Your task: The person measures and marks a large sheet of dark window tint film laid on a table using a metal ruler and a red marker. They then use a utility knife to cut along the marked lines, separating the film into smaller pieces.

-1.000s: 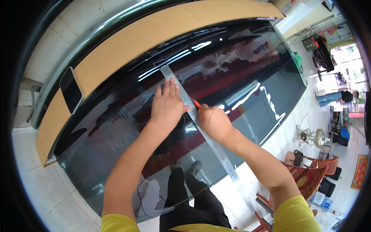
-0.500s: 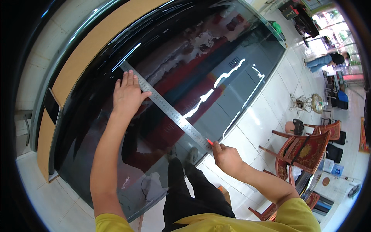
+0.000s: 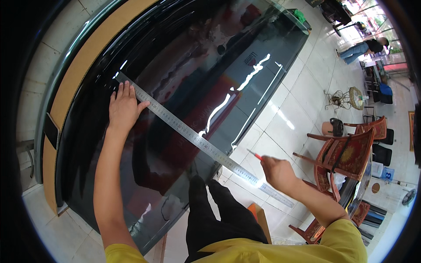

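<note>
A long steel ruler (image 3: pixel 177 124) lies slantwise across a large, dark, glossy curved glass sheet (image 3: pixel 94 184), with its near right end sticking out past the glass edge. My left hand (image 3: pixel 125 107) is flat with fingers stretched out, the fingertips at the ruler's far left end and the thumb on its edge. Off the glass, above the overhanging end of the ruler and apart from it, my right hand (image 3: pixel 280 175) is closed around a slim red craft knife (image 3: pixel 256 155). Its thin pale tip points up and left.
Tan cardboard (image 3: pixel 70 87) borders the glass on the left, with a black pad (image 3: pixel 51 130) on it. Carved wooden chairs (image 3: pixel 346 153) stand on the white tiled floor (image 3: pixel 280 136) at the right. A small round table (image 3: pixel 356 98) and a person (image 3: pixel 366 49) are farther off.
My right hand with the craft knife has moved right, off the ruler and away from the glass edge. The ruler's right end now shows beyond the glass. My left hand appears farther left.
</note>
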A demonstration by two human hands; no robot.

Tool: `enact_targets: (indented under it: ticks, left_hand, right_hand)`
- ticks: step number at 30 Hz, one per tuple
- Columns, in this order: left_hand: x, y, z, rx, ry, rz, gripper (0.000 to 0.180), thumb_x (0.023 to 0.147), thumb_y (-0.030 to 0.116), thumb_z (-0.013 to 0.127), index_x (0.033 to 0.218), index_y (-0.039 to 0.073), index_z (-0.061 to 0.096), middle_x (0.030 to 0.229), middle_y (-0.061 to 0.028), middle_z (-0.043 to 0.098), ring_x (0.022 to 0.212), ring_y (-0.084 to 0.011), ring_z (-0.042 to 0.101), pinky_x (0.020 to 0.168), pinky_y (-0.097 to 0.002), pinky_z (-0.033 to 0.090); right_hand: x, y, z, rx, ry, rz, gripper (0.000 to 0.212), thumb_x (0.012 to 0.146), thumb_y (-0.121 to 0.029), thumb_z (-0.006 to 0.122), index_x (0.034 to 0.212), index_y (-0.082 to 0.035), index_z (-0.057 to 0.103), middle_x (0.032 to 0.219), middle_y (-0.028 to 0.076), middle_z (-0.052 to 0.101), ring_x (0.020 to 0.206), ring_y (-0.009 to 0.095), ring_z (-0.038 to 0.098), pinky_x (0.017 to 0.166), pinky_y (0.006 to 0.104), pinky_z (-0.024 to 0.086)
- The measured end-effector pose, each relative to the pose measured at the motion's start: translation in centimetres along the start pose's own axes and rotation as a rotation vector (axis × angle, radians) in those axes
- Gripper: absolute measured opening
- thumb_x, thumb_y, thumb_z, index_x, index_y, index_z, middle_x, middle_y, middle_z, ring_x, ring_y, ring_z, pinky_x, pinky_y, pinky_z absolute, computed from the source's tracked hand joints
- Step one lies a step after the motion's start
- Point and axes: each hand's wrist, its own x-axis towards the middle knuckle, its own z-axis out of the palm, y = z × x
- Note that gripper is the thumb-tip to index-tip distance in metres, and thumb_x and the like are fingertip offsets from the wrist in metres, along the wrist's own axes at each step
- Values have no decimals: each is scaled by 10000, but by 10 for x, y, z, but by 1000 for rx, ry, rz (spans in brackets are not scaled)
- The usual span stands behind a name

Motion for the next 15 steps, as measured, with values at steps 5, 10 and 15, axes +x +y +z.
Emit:
enact_targets:
  ticks: [5,10,15]
  left_hand:
    - [-1,2,-4,-2,28,-4,846,998,615,601,1513,-53,542,1631,-196,492,1541,-343,426,1231,-515,353]
    - [-3,4,-1,30,45,-11,839,1008,616,588,1542,-27,517,1641,-185,481,1543,-350,419,1220,-522,369]
    - [-42,15,-1,-243,422,-8,717,1010,486,669,1537,20,531,1632,-201,484,1493,-390,472,1165,-514,410]
  right_hand:
    - [20,-11,30,494,36,101,257,1044,-179,663,1203,22,683,1018,238,711,854,393,718,741,450,587]
    - [31,-28,79,232,138,-64,413,878,-322,840,1168,-50,726,907,126,714,807,302,697,699,414,577]
    - [29,-16,96,338,185,-155,331,787,-243,836,1040,-51,745,740,111,674,721,312,690,645,431,571]
